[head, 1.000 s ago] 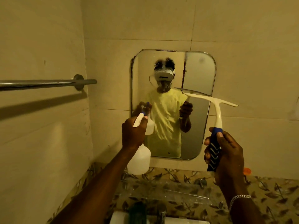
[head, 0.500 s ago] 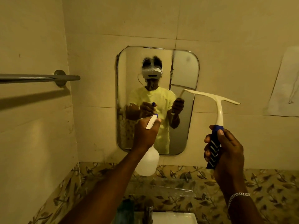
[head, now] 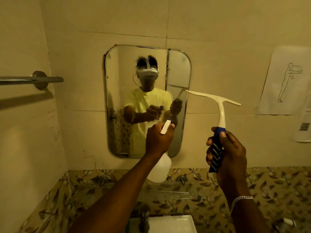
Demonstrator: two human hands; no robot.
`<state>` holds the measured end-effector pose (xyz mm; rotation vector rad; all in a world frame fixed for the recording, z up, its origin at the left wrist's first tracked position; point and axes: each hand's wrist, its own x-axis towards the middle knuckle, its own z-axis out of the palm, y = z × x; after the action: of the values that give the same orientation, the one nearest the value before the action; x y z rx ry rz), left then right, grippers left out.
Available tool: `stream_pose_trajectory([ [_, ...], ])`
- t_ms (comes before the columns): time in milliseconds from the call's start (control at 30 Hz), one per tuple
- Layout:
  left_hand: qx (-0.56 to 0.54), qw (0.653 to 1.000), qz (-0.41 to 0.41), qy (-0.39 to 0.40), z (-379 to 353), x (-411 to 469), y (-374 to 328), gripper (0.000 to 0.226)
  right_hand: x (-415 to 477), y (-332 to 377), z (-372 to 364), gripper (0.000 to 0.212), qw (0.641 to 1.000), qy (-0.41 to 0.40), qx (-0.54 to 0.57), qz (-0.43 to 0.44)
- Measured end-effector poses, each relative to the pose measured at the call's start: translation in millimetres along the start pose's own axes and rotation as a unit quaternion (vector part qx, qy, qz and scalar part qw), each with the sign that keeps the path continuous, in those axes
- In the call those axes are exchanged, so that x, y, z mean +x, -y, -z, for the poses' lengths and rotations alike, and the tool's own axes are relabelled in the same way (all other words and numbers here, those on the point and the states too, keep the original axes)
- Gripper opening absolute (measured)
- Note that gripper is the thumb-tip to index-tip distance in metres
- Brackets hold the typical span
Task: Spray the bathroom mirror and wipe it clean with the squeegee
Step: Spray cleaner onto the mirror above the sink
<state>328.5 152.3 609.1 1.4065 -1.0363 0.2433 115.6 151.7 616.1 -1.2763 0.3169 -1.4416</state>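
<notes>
A: Mirror [head: 117, 78] status?

B: Fixed on the tiled wall above the sink, misted w/ droplets over the upper and middle glass. The wet patch looks wider than half a sec ago, esp. lower left, though the dim light makes it hard to be sure.

A: What's changed?

B: Left hand [head: 158, 140] has carried the spray bottle [head: 159, 170] rightward across the glass; a sec ago it was near the left edge, now it's in front of the lower right corner. Nozzle points at the mirror, close but not touching. Hand is wrapped round the bottle neck, finger on the white trigger [head: 165, 126].

A: And the squeegee [head: 218, 115]?

B: Right hand [head: 227, 153] clenched on the blue grip, blade up and tilted, its left tip just beside the mirror's right edge. It has barely moved rel. to the hand, and isn't on the glass yet.

A: So where are we?

B: Spraying's prob. nearly done; coverage has swept left to right. Wipe not started. Next would be bottle down or aside, blade flat to the top of the glass.

A: Anything else around?

B: Towel rail [head: 32, 79] on the left wall, paper sheet with a figure drawing [head: 286, 81] at right, tap [head: 144, 219] and sink [head: 171, 224] below.
</notes>
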Motion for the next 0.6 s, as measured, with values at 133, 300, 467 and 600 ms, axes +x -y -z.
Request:
stream_pose_trajectory([
  [133,0.004,1.000,-0.009,0.009,-1.6,-8.8,2.6,0.028,-0.5,-0.7,-1.2,0.034,1.000,0.003,0.003,0.000],
  [300,0.019,0.999,0.019,0.022,3.9,-18.6,21.7,0.029,-2.9,-4.3,-3.4,0.034,1.000,0.011,0.003,-0.002],
  [467,0.022,0.998,0.041,0.039,13.4,-35.3,41.8,0.031,-6.9,-11.9,-11.2,0.028,1.000,0.015,0.013,-0.018],
  [600,0.026,0.997,0.049,0.055,19.5,-51.5,49.9,0.028,-12.2,-18.6,-20.6,0.030,0.999,0.015,0.019,-0.028],
])
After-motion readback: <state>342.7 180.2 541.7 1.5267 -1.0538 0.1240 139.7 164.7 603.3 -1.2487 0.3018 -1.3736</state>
